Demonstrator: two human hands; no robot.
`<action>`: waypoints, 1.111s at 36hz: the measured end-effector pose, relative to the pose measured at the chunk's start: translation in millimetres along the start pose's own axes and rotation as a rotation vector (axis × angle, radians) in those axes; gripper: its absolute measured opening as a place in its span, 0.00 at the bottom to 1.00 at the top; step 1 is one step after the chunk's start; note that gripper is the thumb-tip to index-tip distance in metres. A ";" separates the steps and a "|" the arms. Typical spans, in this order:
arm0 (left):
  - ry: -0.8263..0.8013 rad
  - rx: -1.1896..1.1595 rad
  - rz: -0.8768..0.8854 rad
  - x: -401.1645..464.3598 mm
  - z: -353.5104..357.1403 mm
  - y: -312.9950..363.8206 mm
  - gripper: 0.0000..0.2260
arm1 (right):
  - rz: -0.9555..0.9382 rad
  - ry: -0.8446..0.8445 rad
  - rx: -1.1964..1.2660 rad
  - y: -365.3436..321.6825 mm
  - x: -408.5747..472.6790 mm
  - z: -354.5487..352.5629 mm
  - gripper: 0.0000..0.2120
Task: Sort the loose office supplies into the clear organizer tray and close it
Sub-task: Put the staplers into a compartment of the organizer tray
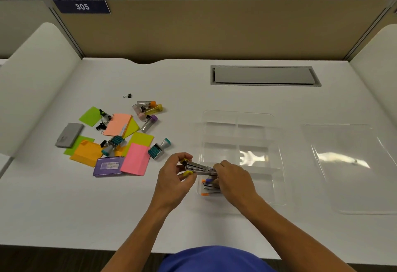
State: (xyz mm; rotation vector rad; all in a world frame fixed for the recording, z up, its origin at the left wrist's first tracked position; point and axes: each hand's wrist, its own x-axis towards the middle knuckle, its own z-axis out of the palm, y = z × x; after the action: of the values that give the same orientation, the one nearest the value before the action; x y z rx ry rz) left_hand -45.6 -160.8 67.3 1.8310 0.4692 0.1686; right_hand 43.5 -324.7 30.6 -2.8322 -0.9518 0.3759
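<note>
Both of my forearms reach up from the near edge, and the two hands meet over the tray's near-left corner. Between them is a yellow-ended stapler [196, 168], held off the table. My left hand [175, 177] has thumb and fingers curled round its yellow end; my right hand [233, 178] pinches the opposite, metal end, fingers bent over it.

What the coming move turns on, as I judge it: the stapler's long axis runs from my left fingers across to my right fingers, tilting slightly down toward the right. The clear organizer tray [277, 142] begins right under my right fingertips, and its near-left compartment already holds other small staplers [209, 186] with orange and purple ends, directly below my right knuckles. So the right hand is nearer the drop, and the stapler probably needs only to be lowered and turned to lie beside those.

Well away beyond my left fingers lies the loose pile [113, 140] of coloured notes, clips, tubes and stamps. Past my right hand, beyond the tray, the clear lid [352, 164] lies flat on the desk [86, 218], still off.
</note>
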 end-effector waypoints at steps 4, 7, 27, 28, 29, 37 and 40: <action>-0.040 -0.021 -0.023 -0.5 7.1 -1.6 0.20 | -0.007 -0.010 0.125 10.4 -5.3 -7.8 0.14; -0.072 -0.035 -0.048 -0.8 13.3 -2.7 0.21 | 0.016 0.029 0.268 18.2 -12.9 -13.7 0.19; -0.282 0.249 0.134 -5.8 34.6 -18.0 0.20 | -0.066 -0.034 0.249 20.9 -30.4 -5.9 0.12; -0.284 0.280 0.159 -5.4 33.2 -19.6 0.20 | -0.065 -0.020 0.195 20.7 -29.8 -4.3 0.12; -0.283 0.301 0.165 -5.3 31.8 -21.1 0.21 | -0.063 -0.010 0.147 20.4 -29.1 -2.7 0.12; -0.183 0.264 0.173 -11.6 21.4 -25.6 0.18 | -0.041 -0.065 -0.034 10.5 -24.6 5.6 0.11; -0.104 0.211 0.165 -13.6 15.6 -25.8 0.13 | -0.040 -0.079 -0.068 7.2 -22.1 4.8 0.11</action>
State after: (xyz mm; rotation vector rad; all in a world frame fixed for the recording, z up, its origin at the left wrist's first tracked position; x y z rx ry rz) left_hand -58.5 -173.9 39.8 2.0753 0.2703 0.1399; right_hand 29.3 -343.6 28.8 -2.8732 -1.0540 0.4621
